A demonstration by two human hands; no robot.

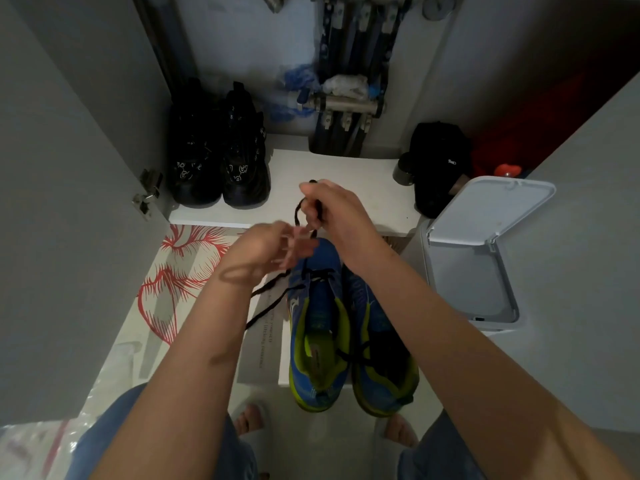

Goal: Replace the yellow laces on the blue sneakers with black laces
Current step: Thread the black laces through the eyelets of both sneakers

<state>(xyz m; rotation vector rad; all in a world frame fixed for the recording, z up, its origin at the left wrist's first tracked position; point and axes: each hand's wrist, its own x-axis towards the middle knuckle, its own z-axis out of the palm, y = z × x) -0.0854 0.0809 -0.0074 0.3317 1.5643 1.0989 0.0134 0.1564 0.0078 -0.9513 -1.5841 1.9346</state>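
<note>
Two blue sneakers with yellow-green lining stand side by side on a white box, toes pointing away from me: the left sneaker and the right sneaker. A black lace runs through the left sneaker's front eyelets and trails off to the left. My right hand is raised above the toes and grips a loop of the black lace. My left hand is blurred just above the left sneaker's toe, fingers near the lace; its grip is unclear. The right sneaker carries a black lace near its tongue.
A pair of black sneakers stands on the white cabinet shelf. A black bag sits at the shelf's right. A white bin with its lid open stands right of the blue sneakers. A red-patterned mat lies to the left.
</note>
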